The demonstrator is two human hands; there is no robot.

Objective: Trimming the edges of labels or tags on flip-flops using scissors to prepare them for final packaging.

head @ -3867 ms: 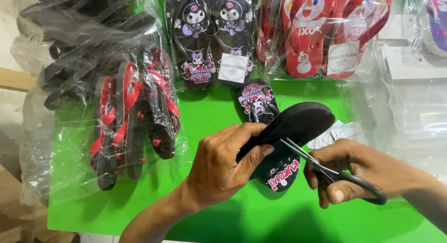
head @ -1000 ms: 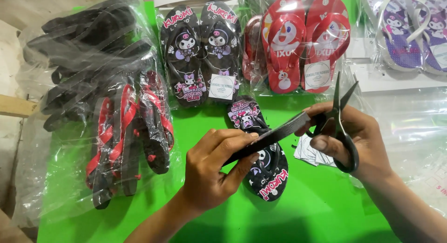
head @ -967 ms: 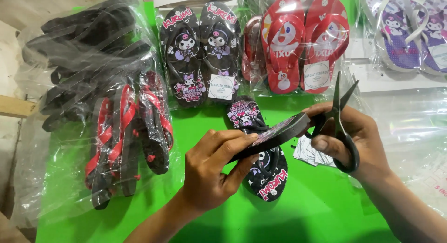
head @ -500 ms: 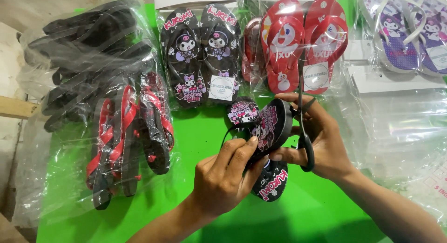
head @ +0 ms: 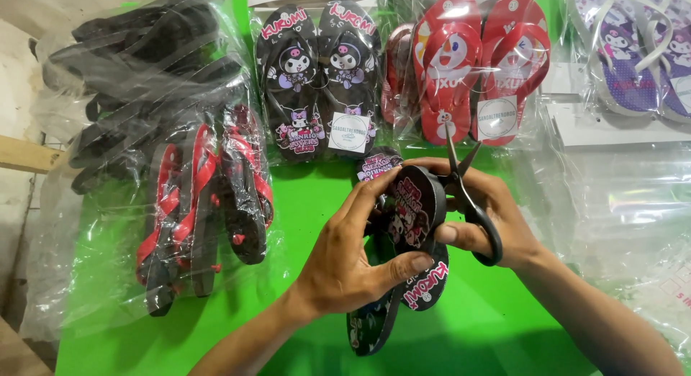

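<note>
Since half a second ago the scissors have tipped more upright and the sandal has turned its printed face toward the camera. Left hand is clamped on a black foam flip-flop with cartoon print, held up over the green bench — its mate lies underneath. Right hand grips black-handled scissors, blades slightly apart, pointing far. Looks like the snipping step, probably a tie at the strap; I'd guess the blades need to drop down to it. Bagged red sandals sit far right.
</note>
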